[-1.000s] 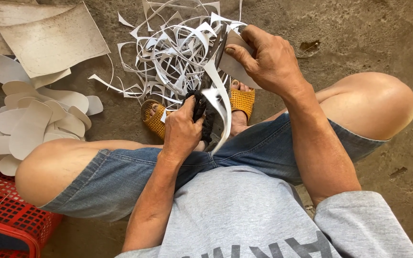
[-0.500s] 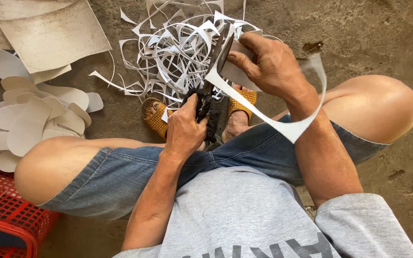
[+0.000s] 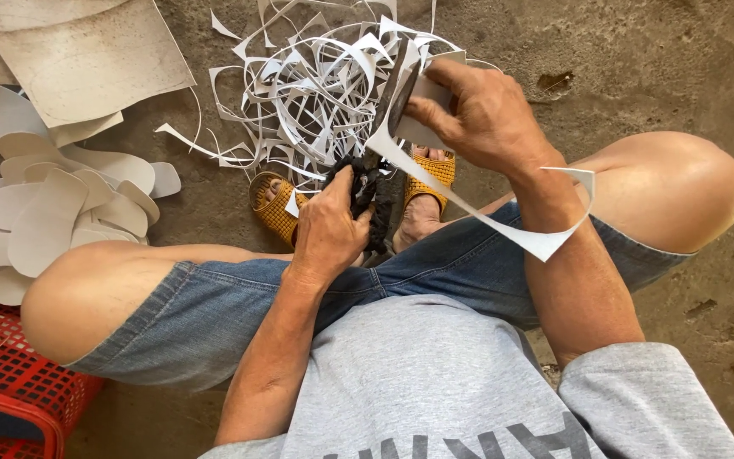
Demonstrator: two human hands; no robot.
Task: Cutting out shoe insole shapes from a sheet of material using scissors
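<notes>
**Two hands, one pair of scissors, and a whole lot of offcuts**

Two hands are busy over the lap here. The grey sheet piece sits pinched in the right hand, fingers curled shut around it just above the sandalled feet. The left hand is closed round the black-wrapped handles of the scissors, blades pointing up into the piece. I can't really see whether the blades are open or shut, since the sheet hides them.

A long white trim strip curls off the cut and drapes across the right forearm, so my guess is the outline is mostly cut but not quite finished, since the strip looks attached at the blades.

As for progress, a stack of cut sole shapes lies on the floor to the left, near the knee, so plenty looks done. Uncut flat sheets sit beyond that, so there's more to go. A tangle of scrap strips is heaped just past the feet, and a red crate pokes in at the bottom left corner.

Both elbows are tucked in, forearms reaching forward between the raised knees.
</notes>
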